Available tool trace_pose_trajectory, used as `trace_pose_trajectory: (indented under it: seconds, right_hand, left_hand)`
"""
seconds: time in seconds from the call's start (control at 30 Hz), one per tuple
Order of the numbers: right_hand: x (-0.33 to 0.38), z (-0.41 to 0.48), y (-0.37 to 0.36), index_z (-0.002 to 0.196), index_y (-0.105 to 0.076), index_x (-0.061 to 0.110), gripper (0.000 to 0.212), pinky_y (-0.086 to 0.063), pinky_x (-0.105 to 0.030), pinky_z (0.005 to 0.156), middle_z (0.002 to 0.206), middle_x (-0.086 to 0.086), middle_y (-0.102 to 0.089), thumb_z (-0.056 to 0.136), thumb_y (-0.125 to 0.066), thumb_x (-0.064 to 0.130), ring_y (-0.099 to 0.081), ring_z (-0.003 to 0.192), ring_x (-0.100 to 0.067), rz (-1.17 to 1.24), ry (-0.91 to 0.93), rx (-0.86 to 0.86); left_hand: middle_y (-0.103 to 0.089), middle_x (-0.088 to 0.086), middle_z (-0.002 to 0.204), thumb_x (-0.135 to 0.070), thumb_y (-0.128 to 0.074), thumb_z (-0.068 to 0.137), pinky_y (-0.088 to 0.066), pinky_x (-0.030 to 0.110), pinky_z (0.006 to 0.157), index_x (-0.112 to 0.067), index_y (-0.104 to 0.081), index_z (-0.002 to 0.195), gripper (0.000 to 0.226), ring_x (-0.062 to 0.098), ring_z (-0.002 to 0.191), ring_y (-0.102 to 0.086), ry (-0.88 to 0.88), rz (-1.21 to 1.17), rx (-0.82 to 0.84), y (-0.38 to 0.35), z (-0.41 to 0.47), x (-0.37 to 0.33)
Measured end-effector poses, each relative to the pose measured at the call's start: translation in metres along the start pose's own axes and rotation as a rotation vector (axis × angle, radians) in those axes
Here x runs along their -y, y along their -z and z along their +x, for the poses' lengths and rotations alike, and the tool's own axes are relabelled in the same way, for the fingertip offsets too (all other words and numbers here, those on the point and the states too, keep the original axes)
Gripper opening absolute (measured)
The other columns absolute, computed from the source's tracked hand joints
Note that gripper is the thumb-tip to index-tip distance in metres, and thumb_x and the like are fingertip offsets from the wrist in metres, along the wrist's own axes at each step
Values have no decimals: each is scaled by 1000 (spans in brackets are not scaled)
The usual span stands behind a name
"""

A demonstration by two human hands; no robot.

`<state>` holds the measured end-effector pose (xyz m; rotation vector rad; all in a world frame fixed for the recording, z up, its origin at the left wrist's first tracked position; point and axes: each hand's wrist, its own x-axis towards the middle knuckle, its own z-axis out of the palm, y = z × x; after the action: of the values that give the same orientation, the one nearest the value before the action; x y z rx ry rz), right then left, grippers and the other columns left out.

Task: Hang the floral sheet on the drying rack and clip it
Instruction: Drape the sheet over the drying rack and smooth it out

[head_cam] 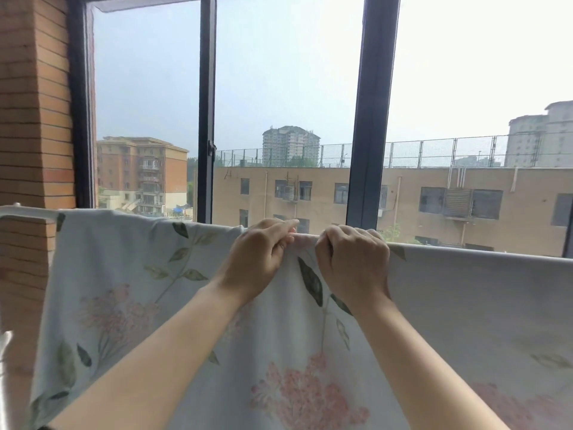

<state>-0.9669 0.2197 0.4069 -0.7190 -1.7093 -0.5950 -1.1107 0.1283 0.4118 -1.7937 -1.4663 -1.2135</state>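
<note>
The floral sheet (133,293), pale with pink flowers and green leaves, hangs draped over the top bar of the white drying rack (18,210), whose bare end shows at the far left. My left hand (260,259) and my right hand (353,262) sit side by side at the sheet's top fold, both with fingers curled and pinching the fabric over the bar. Whether either hand also holds a clip is hidden by the fingers. The rest of the rack is covered by the sheet.
A large dark-framed window (207,119) stands right behind the rack, with buildings outside. A brick wall (34,103) fills the left side, close to the rack's end. Something white (4,346) shows at the lower left edge.
</note>
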Motion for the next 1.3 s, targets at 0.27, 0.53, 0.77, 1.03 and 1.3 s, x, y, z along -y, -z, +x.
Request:
trace_pose_trajectory:
  seconds: [0.27, 0.53, 0.77, 1.03, 1.3]
  right_hand:
    - [-7, -2, -4, 55, -56, 20, 33, -36, -26, 57, 54, 6, -58, 86, -48, 25, -51, 46, -16, 11, -8, -6]
    - [-8, -2, -4, 55, -56, 19, 32, -43, -28, 57, 53, 6, -57, 86, -50, 22, -50, 46, -16, 16, -10, -17]
    - [-6, -2, -6, 57, -58, 21, 34, -42, -27, 57, 55, 7, -58, 89, -48, 26, -50, 48, -14, -5, -3, -36]
    - [3, -1, -12, 57, -58, 21, 34, -40, -24, 56, 53, 8, -56, 89, -47, 24, -47, 46, -12, -42, -11, -40]
    - [8, -1, -7, 58, -58, 20, 33, -25, -20, 59, 52, 7, -56, 88, -45, 25, -35, 48, -10, -76, -14, -36]
  left_hand:
    - [-68, -1, 102, -14, -59, 92, -49, 32, 89, -15, -69, 110, 21, 16, 98, -61, 134, 69, -9, 25, 0, 33]
    - [-71, -9, 82, -9, -68, 84, -45, 6, 73, -16, -77, 88, 12, -1, 81, -63, 200, -84, -52, 27, 9, 39]
    - [-67, -3, 76, -1, -67, 82, -46, 16, 68, -10, -75, 81, 11, 9, 70, -60, 88, 11, -186, 27, 7, 51]
    - [-65, -7, 81, -12, -69, 85, -50, 23, 70, -13, -74, 87, 6, 9, 77, -59, -69, 37, -135, 49, -10, 86]
    - [-70, -5, 85, -11, -72, 82, -49, 16, 75, -14, -77, 91, 11, 9, 80, -64, -37, 14, -134, 66, -16, 107]
